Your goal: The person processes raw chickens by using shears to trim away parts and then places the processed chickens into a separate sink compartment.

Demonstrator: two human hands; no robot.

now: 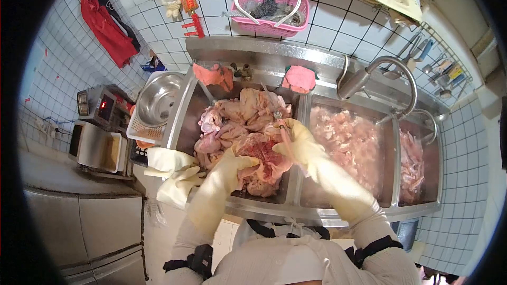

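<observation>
A split-open raw chicken (257, 150), its red inside facing up, is held between my two hands over the left sink basin. My left hand (236, 164), in a cream rubber glove, is closed on its left side. On the right side my right hand (297, 141), gloved the same way, grips its edge. A thin pinkish tube-like piece (285, 133) with a metallic end runs along the right hand; whether that hand also holds it I cannot tell. Several whole plucked chickens (248, 106) lie piled beneath and behind in the basin.
Cut pale meat fills the middle basin (346, 150), with more in the right basin (411, 163). A faucet (364, 76) arches over them. Spare gloves (174, 174) drape over the left edge. Cloths (300, 79) lie on the back ledge; a steel bowl (161, 99) stands left.
</observation>
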